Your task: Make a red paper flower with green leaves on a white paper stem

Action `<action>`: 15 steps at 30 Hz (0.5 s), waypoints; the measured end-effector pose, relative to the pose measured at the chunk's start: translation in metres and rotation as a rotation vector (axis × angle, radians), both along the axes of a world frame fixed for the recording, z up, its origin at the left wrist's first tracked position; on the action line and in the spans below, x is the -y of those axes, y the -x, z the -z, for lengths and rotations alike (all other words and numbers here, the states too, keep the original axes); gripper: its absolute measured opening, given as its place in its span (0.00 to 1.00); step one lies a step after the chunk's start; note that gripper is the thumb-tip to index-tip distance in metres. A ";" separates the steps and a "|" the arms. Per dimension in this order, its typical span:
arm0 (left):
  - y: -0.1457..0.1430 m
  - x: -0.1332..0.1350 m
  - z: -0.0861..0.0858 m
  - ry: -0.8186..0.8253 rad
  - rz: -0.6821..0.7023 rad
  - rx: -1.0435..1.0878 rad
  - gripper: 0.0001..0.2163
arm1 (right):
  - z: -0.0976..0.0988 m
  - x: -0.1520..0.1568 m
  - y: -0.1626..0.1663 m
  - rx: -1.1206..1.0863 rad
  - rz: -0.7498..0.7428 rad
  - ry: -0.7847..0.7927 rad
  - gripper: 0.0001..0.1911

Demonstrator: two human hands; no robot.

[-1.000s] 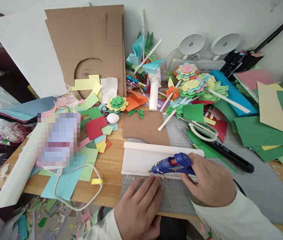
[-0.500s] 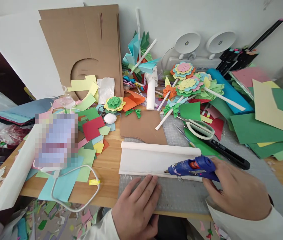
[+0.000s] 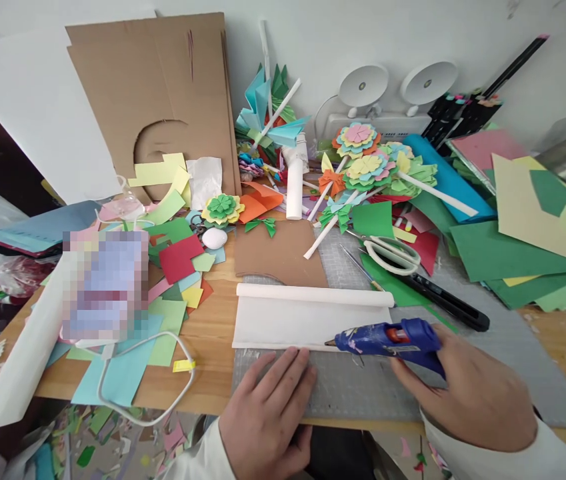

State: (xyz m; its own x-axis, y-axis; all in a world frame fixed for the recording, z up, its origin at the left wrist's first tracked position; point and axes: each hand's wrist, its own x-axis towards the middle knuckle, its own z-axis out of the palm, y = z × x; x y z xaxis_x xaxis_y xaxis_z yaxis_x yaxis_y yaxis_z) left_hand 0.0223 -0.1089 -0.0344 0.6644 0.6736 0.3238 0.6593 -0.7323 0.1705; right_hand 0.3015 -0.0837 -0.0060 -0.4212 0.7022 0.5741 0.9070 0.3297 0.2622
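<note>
My right hand (image 3: 467,393) grips a blue hot glue gun (image 3: 387,339), its nozzle pointing left onto the near edge of a partly rolled white paper sheet (image 3: 293,315). My left hand (image 3: 265,417) lies flat with fingers spread on the grey cutting mat (image 3: 363,393), fingertips touching the near edge of the white sheet. The far edge of the sheet is curled into a roll.
Brown cardboard piece (image 3: 280,253), scissors (image 3: 390,252) and a black tool (image 3: 445,303) lie behind the sheet. Paper flowers (image 3: 363,157) on white sticks, stacks of coloured paper (image 3: 513,247), scraps (image 3: 177,260), a white cable (image 3: 137,373) and upright cardboard (image 3: 163,100) crowd the wooden table.
The glue gun in my right hand slid to the right along the sheet's near edge. My left hand stayed pressed at that edge.
</note>
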 end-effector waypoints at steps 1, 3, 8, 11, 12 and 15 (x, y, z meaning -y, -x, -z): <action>0.000 0.000 0.000 -0.004 -0.002 -0.001 0.23 | 0.001 0.000 0.003 -0.010 -0.016 0.014 0.13; 0.000 0.000 0.000 -0.013 -0.006 -0.004 0.23 | 0.002 -0.001 0.007 -0.029 -0.040 0.027 0.12; -0.001 0.000 -0.001 -0.013 -0.008 -0.002 0.23 | 0.003 0.001 0.003 0.001 -0.022 0.021 0.08; -0.001 0.000 0.000 -0.016 -0.009 -0.008 0.23 | 0.002 0.006 -0.006 0.032 0.026 0.010 0.09; -0.001 0.000 0.000 -0.020 -0.007 -0.011 0.23 | 0.002 0.008 -0.009 0.040 0.032 0.009 0.09; -0.001 0.000 0.000 -0.024 -0.003 -0.021 0.24 | 0.001 0.012 -0.020 0.065 0.042 -0.033 0.07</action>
